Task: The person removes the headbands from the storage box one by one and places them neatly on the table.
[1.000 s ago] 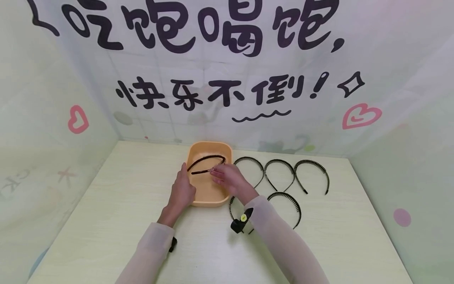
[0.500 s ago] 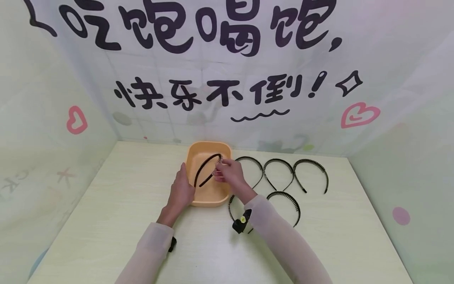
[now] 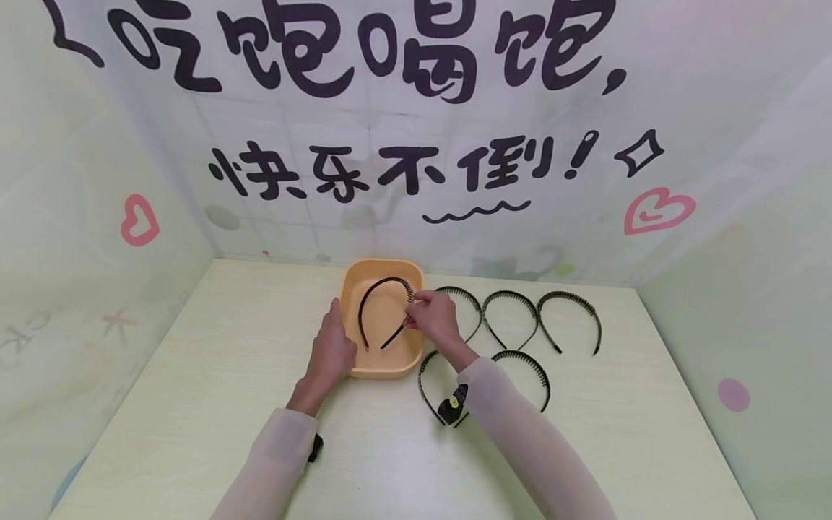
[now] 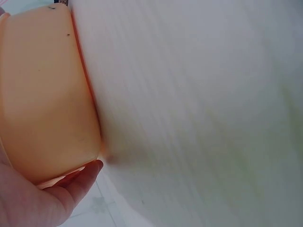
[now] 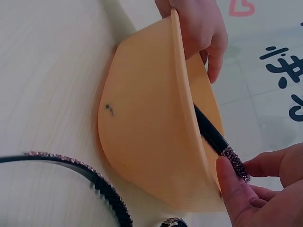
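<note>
My right hand (image 3: 432, 316) pinches a black toothed headband (image 3: 391, 279) by its right arm, at the container's right rim. In the right wrist view, a glittery pinkish section of the headband (image 5: 232, 157) sits between thumb and fingers. The headband is over the orange plastic container (image 3: 383, 371), with its two ends toward me. My left hand (image 3: 333, 347) grips the container's left side, thumb over the rim. In the left wrist view, fingers of the left hand (image 4: 71, 194) lie against the container's outer wall (image 4: 52, 94).
Right of the container, several toothed headbands lie in two rows on the pale table (image 3: 260, 347). The back row ends with a headband (image 3: 572, 296) at far right; the front row has a headband (image 3: 520, 354) partly behind my right sleeve. A printed cloth wall (image 3: 390, 238) stands behind.
My right hand has shifted slightly right, still pinching the headband. The headband has turned from lying sideways to ends toward me. My left hand keeps its place on the container.
</note>
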`<state>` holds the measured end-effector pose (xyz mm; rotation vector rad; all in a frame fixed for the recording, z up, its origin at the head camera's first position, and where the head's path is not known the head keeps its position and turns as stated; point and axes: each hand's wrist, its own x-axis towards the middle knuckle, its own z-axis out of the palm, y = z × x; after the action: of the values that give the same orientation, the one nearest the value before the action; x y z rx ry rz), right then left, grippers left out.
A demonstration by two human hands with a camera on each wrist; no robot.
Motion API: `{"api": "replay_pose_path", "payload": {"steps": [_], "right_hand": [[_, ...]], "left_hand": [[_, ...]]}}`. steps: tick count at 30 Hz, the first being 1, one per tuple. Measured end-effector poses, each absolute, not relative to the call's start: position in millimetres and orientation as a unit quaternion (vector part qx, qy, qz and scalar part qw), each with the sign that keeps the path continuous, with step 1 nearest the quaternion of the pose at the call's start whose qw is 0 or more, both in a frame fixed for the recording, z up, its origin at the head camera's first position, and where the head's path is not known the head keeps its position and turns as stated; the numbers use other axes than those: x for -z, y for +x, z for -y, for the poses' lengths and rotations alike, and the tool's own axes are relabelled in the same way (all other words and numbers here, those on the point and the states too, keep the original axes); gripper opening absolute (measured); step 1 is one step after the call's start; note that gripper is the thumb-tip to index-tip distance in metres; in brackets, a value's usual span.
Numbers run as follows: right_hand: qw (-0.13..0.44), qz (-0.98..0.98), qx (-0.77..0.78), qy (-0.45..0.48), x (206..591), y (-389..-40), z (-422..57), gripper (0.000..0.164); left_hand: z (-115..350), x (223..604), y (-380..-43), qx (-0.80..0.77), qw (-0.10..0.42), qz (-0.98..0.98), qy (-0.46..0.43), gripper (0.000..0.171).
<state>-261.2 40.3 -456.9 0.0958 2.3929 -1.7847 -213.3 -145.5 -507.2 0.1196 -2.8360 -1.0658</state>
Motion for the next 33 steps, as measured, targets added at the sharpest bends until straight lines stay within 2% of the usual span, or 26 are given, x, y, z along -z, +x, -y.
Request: {"api": "replay_pose_path", "payload": {"steps": [4,10,18,33], "right_hand": [[0.084,-0.799,0.595,0.027,455.9,-262.2,-44.2,0.037],[0.125,-0.765,0.63,0.036,454.8,-263.9,-54.0,0.045],[0.167,-0.717,0.676,0.042,456.2,-265.5,-76.8,0.041],[0.182,-0.704,0.685,0.056,455.1,-263.1,-125.6,0.039]], "left_hand": [[144.6,507.3,-213.8,0.354,0.057,0.933,0.042,0.079],[143.9,507.5,-214.2,0.357,0.06,0.931,0.044,0.08],[144.0,506.9,-213.9,0.355,0.053,0.932,0.046,0.081],[143.6,503.5,-214.0,0.362,0.044,0.93,0.049,0.08]]}}
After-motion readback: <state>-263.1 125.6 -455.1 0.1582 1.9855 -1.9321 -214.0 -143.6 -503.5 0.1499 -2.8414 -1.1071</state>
